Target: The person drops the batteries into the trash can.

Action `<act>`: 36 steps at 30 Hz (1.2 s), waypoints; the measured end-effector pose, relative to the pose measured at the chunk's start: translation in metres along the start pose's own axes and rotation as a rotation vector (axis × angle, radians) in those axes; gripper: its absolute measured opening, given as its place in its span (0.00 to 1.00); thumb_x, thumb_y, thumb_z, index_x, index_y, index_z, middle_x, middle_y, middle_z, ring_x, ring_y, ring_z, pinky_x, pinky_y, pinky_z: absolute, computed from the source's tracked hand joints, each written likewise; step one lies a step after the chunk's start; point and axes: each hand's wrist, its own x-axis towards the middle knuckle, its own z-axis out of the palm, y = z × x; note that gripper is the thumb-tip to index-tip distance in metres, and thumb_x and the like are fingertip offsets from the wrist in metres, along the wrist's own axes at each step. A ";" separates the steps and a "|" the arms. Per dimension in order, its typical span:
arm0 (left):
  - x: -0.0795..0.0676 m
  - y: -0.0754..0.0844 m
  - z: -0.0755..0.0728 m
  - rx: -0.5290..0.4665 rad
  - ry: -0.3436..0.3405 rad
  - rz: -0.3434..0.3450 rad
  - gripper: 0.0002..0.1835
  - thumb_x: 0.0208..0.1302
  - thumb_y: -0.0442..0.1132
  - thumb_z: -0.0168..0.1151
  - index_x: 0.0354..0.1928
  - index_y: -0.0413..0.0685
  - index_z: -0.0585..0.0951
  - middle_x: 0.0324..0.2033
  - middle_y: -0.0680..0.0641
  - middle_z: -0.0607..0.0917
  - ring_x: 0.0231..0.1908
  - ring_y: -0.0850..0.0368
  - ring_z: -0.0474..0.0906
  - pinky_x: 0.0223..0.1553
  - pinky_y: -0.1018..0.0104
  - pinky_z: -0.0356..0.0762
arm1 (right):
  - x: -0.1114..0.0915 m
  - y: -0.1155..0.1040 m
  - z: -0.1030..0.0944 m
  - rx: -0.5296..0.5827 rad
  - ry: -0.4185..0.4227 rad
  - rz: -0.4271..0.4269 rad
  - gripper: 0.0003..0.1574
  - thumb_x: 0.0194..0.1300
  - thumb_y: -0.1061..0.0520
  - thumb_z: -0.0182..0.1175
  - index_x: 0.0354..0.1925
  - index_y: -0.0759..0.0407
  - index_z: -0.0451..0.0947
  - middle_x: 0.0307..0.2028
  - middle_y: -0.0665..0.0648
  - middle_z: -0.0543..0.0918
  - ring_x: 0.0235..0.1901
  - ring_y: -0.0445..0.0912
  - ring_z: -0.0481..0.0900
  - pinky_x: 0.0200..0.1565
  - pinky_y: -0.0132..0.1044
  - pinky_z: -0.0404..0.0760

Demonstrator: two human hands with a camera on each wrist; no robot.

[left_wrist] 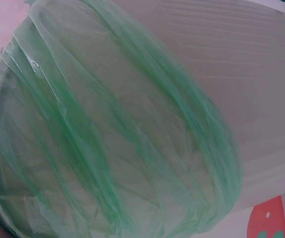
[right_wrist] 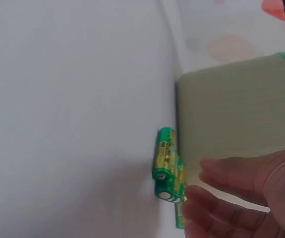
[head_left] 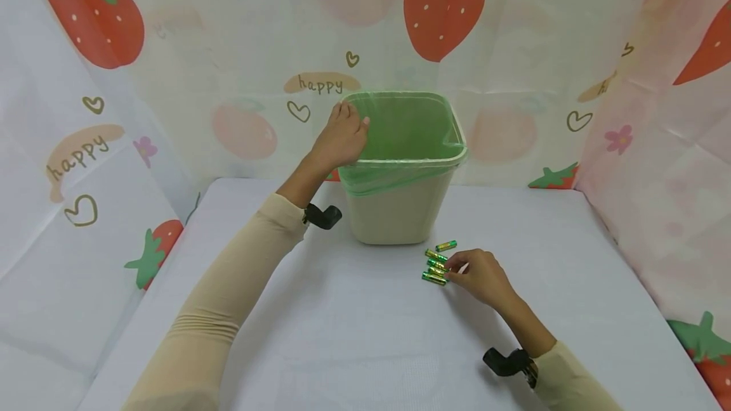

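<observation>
1. The left grip (head_left: 342,135) is up high at the left side of the bin (head_left: 394,214); its fingers and thumb are bent and hold the rim there.
2. The bin stands upright, to the right of the left grip and down from it; it is pale, and its mouth is open at the top.
3. A green see-through bag (head_left: 388,179) lines the bin; it folds over the rim by the left grip and hangs down outside in loose wrinkles.
4. The right grip (head_left: 478,276) is low, near the table (head_left: 365,335); its fingers and thumb are bent a little, with a narrow gap between them.
5. Five batteries (head_left: 434,278), green and gold, lie just left of the right grip's fingertips; I cannot tell if the tips touch them.
6. Four of them lie close together, side by side; one battery (head_left: 446,246) lies a bit apart, farther ahead of the right grip, near the foot of the bin.
7. A black camera (head_left: 322,216) sits on the wrist behind the left grip; a cloth (head_left: 240,49) with big red strawberries hangs past both grips.
</observation>
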 end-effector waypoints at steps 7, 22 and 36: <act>0.000 0.000 0.000 0.006 0.002 0.003 0.36 0.85 0.49 0.24 0.76 0.23 0.39 0.77 0.28 0.37 0.78 0.40 0.27 0.77 0.58 0.25 | 0.003 0.004 0.008 -0.040 -0.006 -0.011 0.03 0.59 0.62 0.73 0.35 0.58 0.89 0.28 0.48 0.84 0.29 0.44 0.77 0.26 0.37 0.74; -0.001 0.001 0.001 -0.016 0.012 0.009 0.35 0.85 0.48 0.26 0.76 0.24 0.40 0.77 0.28 0.37 0.78 0.39 0.27 0.77 0.57 0.26 | 0.003 0.005 0.017 -0.128 -0.012 -0.019 0.05 0.55 0.63 0.76 0.32 0.57 0.89 0.25 0.47 0.81 0.28 0.42 0.74 0.27 0.36 0.72; -0.002 0.003 0.000 0.004 0.003 0.002 0.36 0.85 0.49 0.24 0.76 0.24 0.39 0.77 0.28 0.37 0.78 0.40 0.27 0.77 0.58 0.25 | 0.003 0.004 0.025 -0.180 -0.010 -0.015 0.06 0.52 0.62 0.78 0.30 0.58 0.88 0.23 0.48 0.81 0.26 0.41 0.74 0.27 0.37 0.73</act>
